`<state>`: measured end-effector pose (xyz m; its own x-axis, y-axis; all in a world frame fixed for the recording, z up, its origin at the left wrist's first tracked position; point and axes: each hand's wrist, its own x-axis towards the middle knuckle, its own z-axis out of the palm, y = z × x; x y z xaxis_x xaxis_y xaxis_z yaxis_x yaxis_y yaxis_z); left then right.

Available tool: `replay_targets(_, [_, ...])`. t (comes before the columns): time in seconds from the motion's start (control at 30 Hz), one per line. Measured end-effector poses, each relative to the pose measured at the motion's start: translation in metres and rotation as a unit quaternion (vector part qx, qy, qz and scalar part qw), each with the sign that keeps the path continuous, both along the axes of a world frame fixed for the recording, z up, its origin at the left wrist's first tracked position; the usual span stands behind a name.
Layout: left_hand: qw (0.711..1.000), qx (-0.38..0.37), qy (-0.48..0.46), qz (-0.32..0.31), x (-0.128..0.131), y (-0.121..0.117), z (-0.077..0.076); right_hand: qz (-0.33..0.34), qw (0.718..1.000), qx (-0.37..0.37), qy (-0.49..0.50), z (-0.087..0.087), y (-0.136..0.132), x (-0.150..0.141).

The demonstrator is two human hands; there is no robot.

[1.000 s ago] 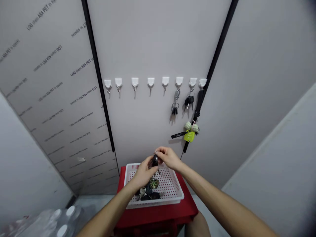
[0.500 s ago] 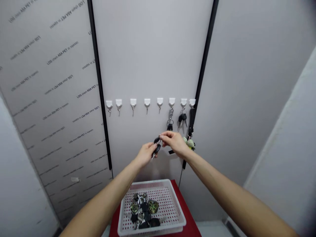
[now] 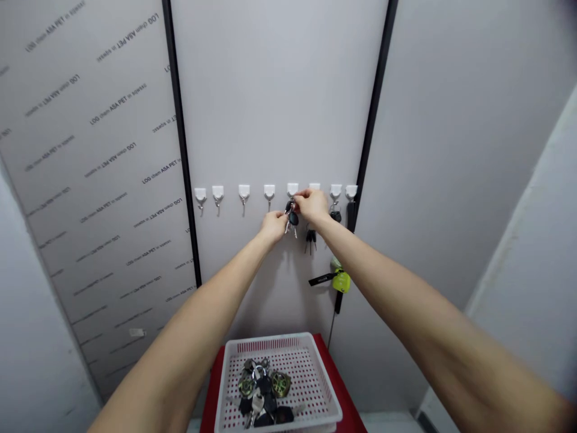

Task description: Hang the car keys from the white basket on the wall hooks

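Observation:
A bunch of black-headed keys (image 3: 293, 218) hangs between my two hands, just below a white wall hook (image 3: 293, 189). My right hand (image 3: 312, 205) pinches the top of the bunch close to that hook; whether the ring is on the hook I cannot tell. At the bunch's left side, my left hand (image 3: 274, 227) has its fingers closed on the keys. Behind my right hand, another set of keys (image 3: 311, 237) hangs from the neighbouring hook, partly hidden. Further right hang black keys (image 3: 335, 214) and a black strap (image 3: 351, 215).
Bare hooks, including one white hook (image 3: 269, 191), line the wall to the left. A yellow-green tag (image 3: 341, 281) hangs low on the right. Below, a white plastic basket (image 3: 322, 385) with several keys and keyrings stands on a red surface (image 3: 349, 415).
Both hands have risen with the key bunch from below the hooks to the hook in front of them. My right hand now covers part of the neighbouring hook.

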<state>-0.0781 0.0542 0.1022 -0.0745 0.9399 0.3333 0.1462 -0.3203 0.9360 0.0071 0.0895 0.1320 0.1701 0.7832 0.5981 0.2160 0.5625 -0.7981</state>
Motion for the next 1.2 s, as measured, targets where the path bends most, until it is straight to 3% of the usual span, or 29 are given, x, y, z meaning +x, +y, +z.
replay_targets(0.17, [0.999,-0.031,0.021,-0.006,-0.002,-0.008,-0.020,-0.073,0.988,0.059,-0.126,-0.019,-0.006,0.006])
replay_targets(0.27, [0.997,-0.055,0.048,-0.021,-0.011,-0.017,-0.057,-0.104,0.973,0.121,-0.167,-0.047,-0.025,0.012])
replay_targets(0.37, [0.990,-0.085,0.095,-0.051,-0.026,-0.032,-0.118,-0.060,0.961,0.126,-0.237,-0.102,-0.050,0.014])
replay_targets(0.43, [0.983,-0.105,0.139,-0.060,-0.037,-0.046,-0.164,0.022,0.943,0.056,-0.328,-0.150,-0.068,0.014])
replay_targets(0.5, [0.974,-0.116,0.187,-0.054,-0.046,-0.063,-0.204,0.104,0.902,-0.039,-0.418,-0.198,-0.085,0.014])
replay_targets(0.6, [0.960,-0.119,0.249,-0.049,-0.053,-0.086,-0.244,0.173,0.826,-0.115,-0.525,-0.254,-0.106,0.012])
replay_targets(0.67, [0.947,-0.111,0.296,-0.055,-0.054,-0.097,-0.256,0.175,0.790,-0.133,-0.573,-0.273,-0.114,0.011])
replay_targets(0.8, [0.919,-0.085,0.382,-0.052,-0.051,-0.106,-0.262,0.162,0.760,-0.161,-0.609,-0.278,-0.117,0.009])
replay_targets(0.9, [0.911,-0.077,0.402,-0.057,-0.052,-0.107,-0.262,0.161,0.763,-0.149,-0.608,-0.273,-0.115,0.008])
replay_targets(1.03, [0.915,-0.070,0.395,-0.051,-0.053,-0.109,-0.261,0.168,0.810,-0.176,-0.533,-0.266,-0.109,0.009])
replay_targets(1.2, [0.926,-0.033,0.373,-0.045,-0.048,-0.109,-0.245,0.255,0.872,-0.268,-0.321,-0.241,-0.104,0.010])
